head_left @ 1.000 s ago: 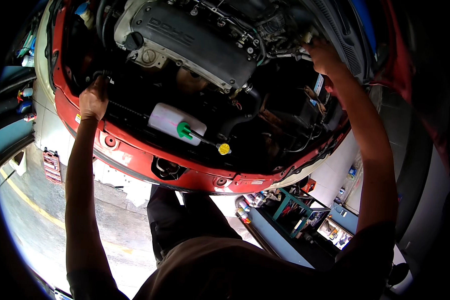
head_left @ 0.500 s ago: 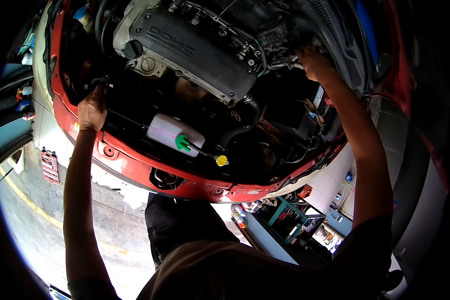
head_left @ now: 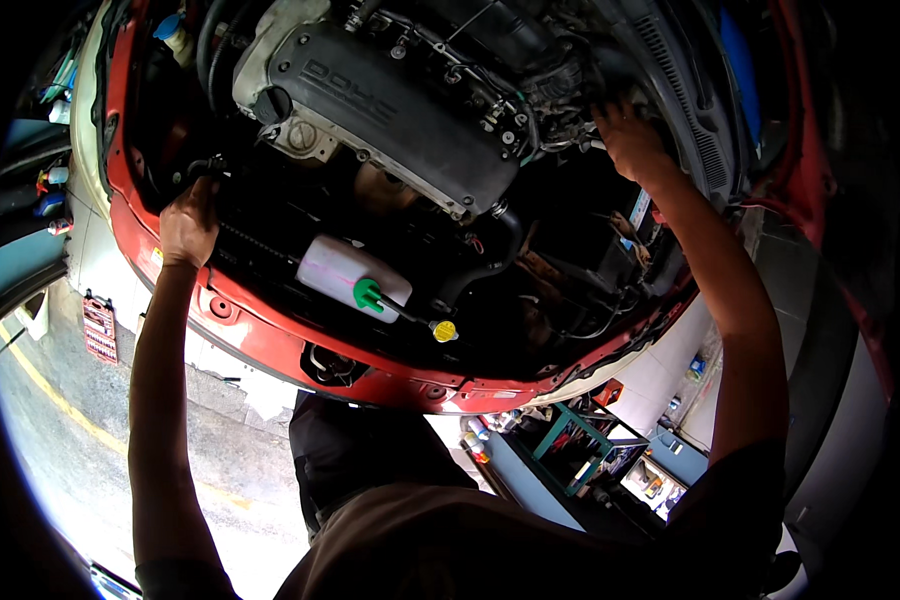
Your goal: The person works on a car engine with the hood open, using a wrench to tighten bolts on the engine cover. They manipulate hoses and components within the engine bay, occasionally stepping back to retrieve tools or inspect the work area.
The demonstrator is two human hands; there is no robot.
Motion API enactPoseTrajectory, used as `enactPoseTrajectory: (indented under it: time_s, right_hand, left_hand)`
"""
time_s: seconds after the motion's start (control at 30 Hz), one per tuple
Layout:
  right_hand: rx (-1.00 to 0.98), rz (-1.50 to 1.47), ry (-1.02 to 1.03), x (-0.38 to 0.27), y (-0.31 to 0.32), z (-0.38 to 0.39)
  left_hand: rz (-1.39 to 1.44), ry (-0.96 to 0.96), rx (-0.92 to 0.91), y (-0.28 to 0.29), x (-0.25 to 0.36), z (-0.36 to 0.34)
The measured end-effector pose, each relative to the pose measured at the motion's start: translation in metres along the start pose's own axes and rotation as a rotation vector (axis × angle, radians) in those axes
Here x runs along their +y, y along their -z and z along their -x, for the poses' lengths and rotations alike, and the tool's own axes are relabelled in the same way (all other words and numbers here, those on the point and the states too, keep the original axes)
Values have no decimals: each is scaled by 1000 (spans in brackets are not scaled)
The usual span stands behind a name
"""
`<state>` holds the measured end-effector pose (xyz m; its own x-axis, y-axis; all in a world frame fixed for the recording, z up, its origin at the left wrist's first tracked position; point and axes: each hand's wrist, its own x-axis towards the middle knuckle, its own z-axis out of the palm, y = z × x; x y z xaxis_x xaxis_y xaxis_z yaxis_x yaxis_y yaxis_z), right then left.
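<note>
Both my arms reach into a car's engine bay under a raised hood. My left hand [head_left: 190, 222] is closed at the front left corner, just inside the red front panel [head_left: 260, 325]. A dark hose-like part [head_left: 207, 166] shows beyond its fingertips; what the fingers grip is too dark to make out. At the rear right, my right hand [head_left: 630, 142] lies over hoses and linkage [head_left: 570, 130] beside the engine, its fingers stretched out and slightly apart. Between the hands sits the engine with a black cover [head_left: 390, 125] and a dark oil cap [head_left: 270, 104].
A white fluid bottle [head_left: 340, 272] with a green cap [head_left: 367, 294] stands behind the front panel, near a yellow cap [head_left: 443, 331]. The battery [head_left: 580, 250] is at the right. A red tool case [head_left: 100, 328] lies on the floor at left; a shelf cart [head_left: 580, 450] stands behind me.
The whole view has shifted slightly, so the engine bay sits a little lower and farther right. The right hand's fingers look more spread; the left hand keeps its hold.
</note>
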<state>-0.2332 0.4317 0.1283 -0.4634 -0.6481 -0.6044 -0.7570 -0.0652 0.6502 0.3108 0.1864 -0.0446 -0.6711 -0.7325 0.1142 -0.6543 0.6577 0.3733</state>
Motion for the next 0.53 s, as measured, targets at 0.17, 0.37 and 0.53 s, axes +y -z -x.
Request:
enactPoseTrajectory:
  time_s: [0.17,0.37,0.53]
  right_hand:
    - [-8,27,8,1,1,1]
    - [-37,-15,-32,1,-10,3]
    - [-133,81,-19,-1,-2,-1]
  left_hand:
    - [-9,4,0,0,2,-1]
    - [-1,-1,16,2,5,0]
    - [25,-1,18,-3,-4,4]
